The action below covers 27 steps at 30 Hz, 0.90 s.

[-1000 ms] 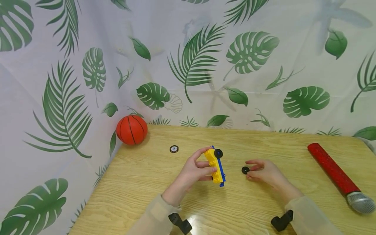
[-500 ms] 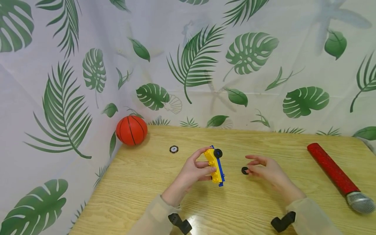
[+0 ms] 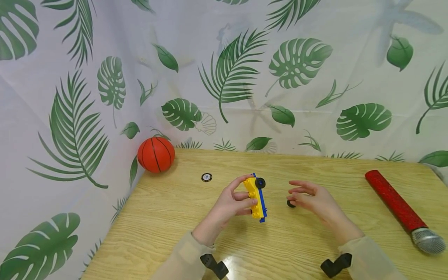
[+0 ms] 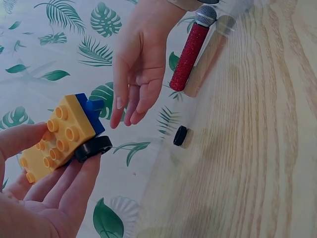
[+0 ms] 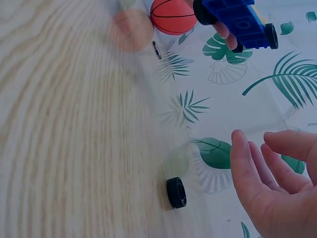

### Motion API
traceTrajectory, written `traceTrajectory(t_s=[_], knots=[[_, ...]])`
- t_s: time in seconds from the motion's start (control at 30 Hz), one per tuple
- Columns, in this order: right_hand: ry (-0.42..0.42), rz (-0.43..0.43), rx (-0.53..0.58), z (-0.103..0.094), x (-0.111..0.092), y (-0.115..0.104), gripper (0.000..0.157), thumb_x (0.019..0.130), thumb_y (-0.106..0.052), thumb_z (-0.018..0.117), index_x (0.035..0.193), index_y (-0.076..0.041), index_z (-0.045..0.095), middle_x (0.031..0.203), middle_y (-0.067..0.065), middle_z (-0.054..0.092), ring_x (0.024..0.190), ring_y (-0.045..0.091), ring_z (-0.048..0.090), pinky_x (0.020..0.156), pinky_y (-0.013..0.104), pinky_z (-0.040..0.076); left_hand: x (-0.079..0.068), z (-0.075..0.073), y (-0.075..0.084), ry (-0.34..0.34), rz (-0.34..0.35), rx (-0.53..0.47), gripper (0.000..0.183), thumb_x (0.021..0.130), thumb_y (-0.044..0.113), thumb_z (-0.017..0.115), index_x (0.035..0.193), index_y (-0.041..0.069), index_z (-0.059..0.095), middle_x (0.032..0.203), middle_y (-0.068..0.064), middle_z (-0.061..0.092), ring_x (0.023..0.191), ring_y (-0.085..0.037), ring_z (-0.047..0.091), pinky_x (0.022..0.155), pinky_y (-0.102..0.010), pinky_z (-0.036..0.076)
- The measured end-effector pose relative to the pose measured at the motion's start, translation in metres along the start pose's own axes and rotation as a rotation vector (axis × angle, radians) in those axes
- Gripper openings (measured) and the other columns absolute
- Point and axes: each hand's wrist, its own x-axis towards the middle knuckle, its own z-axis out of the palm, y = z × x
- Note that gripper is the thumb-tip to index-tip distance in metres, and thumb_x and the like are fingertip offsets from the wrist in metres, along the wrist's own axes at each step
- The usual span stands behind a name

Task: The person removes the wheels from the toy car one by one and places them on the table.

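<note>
My left hand (image 3: 225, 205) holds a toy car (image 3: 256, 197) tilted up above the table, thumb on its studded yellow top and fingers along the other side. Its blue underside (image 5: 237, 22) faces the right wrist camera, where three black wheels show on it. A loose black wheel (image 4: 180, 135) rests on the table to the car's right. Just over that wheel hovers my right hand (image 3: 316, 200), fingers extended and nothing held; in the head view its fingertips partly cover the wheel. The right wrist view shows a gap between those fingers (image 5: 245, 168) and the wheel.
A red glittery microphone (image 3: 397, 202) with a silver head lies on the right. At the back left corner sits a small red basketball (image 3: 156, 154), and a black-and-white chip (image 3: 207, 177) lies nearby. Leaf-printed cloth (image 3: 224, 77) hangs behind the wooden table (image 3: 157, 217).
My right hand, at first with its fingertips at the loose wheel, has drawn slightly up and away with the fingers spread straighter. The left hand keeps the car almost still.
</note>
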Motion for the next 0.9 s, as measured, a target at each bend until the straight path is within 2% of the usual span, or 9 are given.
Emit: traceTrajectory(t_s=[0.1,0.43,0.73,0.9], knots=[[0.002,0.006,0.01,0.002,-0.001,-0.003,0.061,0.097,-0.009,0.062,0.148,0.01,0.033,0.119,0.008,0.062,0.096,0.006,0.069,0.088,0.028,0.058,0.0,0.0,0.0,-0.006,0.005,0.001,0.065,0.089,-0.002,0.069,0.143,0.029,0.049,0.119,-0.022,0.069,0.104,-0.031,0.071,0.08,-0.045,0.061],[-0.005,0.001,-0.028,0.009,-0.002,-0.009,0.06,0.098,-0.012,0.062,0.148,0.007,0.035,0.133,0.025,0.054,0.101,0.009,0.068,0.09,0.031,0.058,-0.002,0.0,0.002,-0.02,0.007,0.011,0.065,0.09,-0.002,0.068,0.142,0.031,0.05,0.119,-0.022,0.069,0.103,-0.03,0.071,0.08,-0.044,0.061],[-0.035,-0.025,-0.03,0.013,-0.005,-0.014,0.059,0.098,-0.012,0.061,0.147,0.008,0.036,0.125,0.013,0.06,0.101,0.009,0.068,0.092,0.035,0.057,-0.002,0.0,0.001,-0.029,0.01,0.014,0.067,0.092,-0.002,0.065,0.145,0.036,0.047,0.122,-0.022,0.068,0.105,-0.03,0.07,0.082,-0.045,0.061],[-0.053,-0.029,-0.018,0.017,-0.006,-0.018,0.059,0.098,-0.015,0.062,0.147,0.008,0.037,0.123,0.009,0.062,0.102,0.01,0.068,0.091,0.033,0.058,-0.002,0.001,0.0,-0.037,0.011,0.019,0.066,0.092,-0.002,0.065,0.144,0.035,0.048,0.123,-0.021,0.068,0.105,-0.03,0.07,0.083,-0.045,0.06]])
